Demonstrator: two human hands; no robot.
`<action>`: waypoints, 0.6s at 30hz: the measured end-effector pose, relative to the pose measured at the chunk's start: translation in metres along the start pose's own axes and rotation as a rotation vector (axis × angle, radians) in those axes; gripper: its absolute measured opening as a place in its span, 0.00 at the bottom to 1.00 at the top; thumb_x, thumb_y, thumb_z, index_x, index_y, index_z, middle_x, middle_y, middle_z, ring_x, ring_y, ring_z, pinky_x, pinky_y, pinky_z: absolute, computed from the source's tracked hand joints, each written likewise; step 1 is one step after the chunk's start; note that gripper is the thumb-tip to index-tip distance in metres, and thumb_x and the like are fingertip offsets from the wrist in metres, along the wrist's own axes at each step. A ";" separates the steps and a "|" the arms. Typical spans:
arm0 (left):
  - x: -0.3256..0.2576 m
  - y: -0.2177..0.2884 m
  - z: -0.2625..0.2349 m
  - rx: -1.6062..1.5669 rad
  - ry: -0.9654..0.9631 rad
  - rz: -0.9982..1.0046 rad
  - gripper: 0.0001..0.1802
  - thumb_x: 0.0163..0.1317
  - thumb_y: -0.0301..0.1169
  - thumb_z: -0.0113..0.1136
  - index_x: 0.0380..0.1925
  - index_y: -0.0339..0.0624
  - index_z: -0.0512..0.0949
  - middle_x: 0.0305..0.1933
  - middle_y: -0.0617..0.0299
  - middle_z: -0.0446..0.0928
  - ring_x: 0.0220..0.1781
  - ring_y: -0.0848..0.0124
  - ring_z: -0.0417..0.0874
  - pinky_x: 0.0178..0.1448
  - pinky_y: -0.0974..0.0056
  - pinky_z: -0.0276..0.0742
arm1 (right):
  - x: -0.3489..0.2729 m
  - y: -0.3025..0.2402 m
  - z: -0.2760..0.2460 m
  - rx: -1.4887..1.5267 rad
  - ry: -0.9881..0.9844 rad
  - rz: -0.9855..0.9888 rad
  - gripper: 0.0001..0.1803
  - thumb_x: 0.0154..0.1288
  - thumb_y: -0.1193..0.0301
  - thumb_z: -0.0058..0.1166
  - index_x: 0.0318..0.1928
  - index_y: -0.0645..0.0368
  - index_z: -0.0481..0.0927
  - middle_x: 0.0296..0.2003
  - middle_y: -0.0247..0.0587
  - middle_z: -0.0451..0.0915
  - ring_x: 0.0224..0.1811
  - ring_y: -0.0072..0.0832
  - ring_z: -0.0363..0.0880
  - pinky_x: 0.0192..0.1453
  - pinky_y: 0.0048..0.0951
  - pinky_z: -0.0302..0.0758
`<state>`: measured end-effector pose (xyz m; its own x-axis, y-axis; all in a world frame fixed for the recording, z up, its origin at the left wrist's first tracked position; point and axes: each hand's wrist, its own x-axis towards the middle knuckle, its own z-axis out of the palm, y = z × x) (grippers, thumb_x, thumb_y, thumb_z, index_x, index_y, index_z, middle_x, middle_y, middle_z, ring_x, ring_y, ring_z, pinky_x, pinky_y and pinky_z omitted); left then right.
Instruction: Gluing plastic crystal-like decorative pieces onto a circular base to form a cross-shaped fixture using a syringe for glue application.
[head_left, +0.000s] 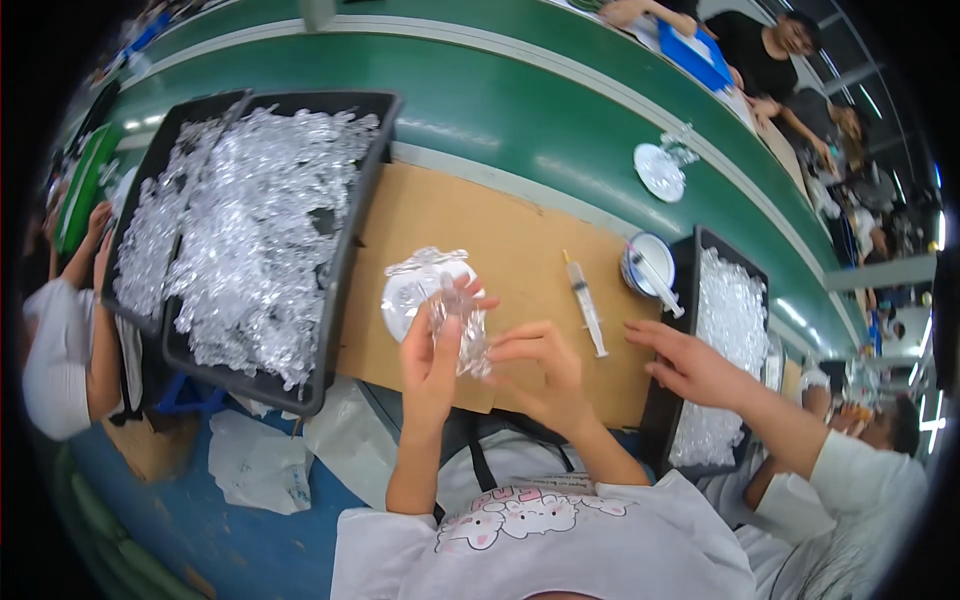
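Note:
In front of my chest, my left hand (pixel 440 335) is closed around a shiny clear plastic piece (pixel 468 325), its thumb and fingers on either side. The piece's exact kind is not clear. My right hand (pixel 545 370) has bent fingers, and its fingertips meet the lower right edge of that same piece. Just behind my left hand lies a round white disc (pixel 400 308) with clear plastic pieces along its far rim. To the right, a syringe (pixel 585 310) with a yellow tip rests on the brown cardboard (pixel 530 245). A white cup (pixel 650 250) holding another syringe stands beyond it.
A big black tray (pixel 345 235) heaped with clear pieces stands left, a smaller black bin (pixel 700 240) right. Another person's hand (pixel 690 362) reaches in from the right. A white disc (pixel 658 175) with clear pieces lies on the green surface (pixel 520 115).

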<state>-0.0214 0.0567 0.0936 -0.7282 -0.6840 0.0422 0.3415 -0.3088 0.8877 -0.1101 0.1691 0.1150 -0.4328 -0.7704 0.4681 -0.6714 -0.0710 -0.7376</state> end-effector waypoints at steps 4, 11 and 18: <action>-0.009 0.000 0.001 0.416 -0.330 0.180 0.20 0.67 0.32 0.47 0.55 0.31 0.72 0.68 0.47 0.60 0.73 0.52 0.54 0.70 0.52 0.52 | -0.026 0.006 -0.014 0.572 -0.021 0.451 0.22 0.51 0.78 0.66 0.48 0.61 0.75 0.41 0.41 0.77 0.46 0.29 0.77 0.50 0.29 0.74; -0.021 -0.004 -0.006 0.525 -0.261 0.091 0.17 0.62 0.26 0.52 0.51 0.37 0.76 0.68 0.48 0.61 0.72 0.53 0.56 0.70 0.56 0.54 | -0.036 0.039 -0.026 0.217 -0.308 0.538 0.28 0.50 0.78 0.66 0.53 0.66 0.71 0.41 0.42 0.79 0.46 0.27 0.78 0.52 0.29 0.75; 0.010 -0.043 -0.050 0.852 0.240 0.271 0.24 0.56 0.24 0.60 0.54 0.37 0.70 0.62 0.50 0.65 0.64 0.57 0.66 0.66 0.58 0.60 | 0.012 0.084 -0.005 0.626 0.159 0.682 0.22 0.54 0.76 0.64 0.48 0.66 0.72 0.42 0.40 0.79 0.47 0.25 0.79 0.53 0.24 0.75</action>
<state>-0.0132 0.0302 0.0325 -0.5121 -0.8100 0.2858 -0.1398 0.4069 0.9027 -0.1741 0.1572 0.0611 -0.7214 -0.6792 -0.1349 0.1833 0.0005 -0.9831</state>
